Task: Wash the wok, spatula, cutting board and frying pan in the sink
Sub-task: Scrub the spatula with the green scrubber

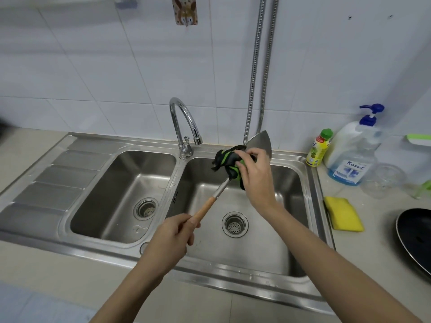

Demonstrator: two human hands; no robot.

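Left hand (171, 238) gripping the spatula (261, 142) by its wooden handle over the right sink basin (291, 183), right hand (255, 176) pinching a green-black scrubbing cloth (227, 162) on the blade. Mid-scrub, looks like. Probably needs a rinse next, tap (184, 124) dry.

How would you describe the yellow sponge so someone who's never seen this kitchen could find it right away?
Start at the steel double sink and go to the counter on its right side. The yellow sponge lies flat there, close by the rim, in front of the big pump bottle. It is the only plain bright-yellow rectangular block; the nearby small bottle stands upright with a green cap.
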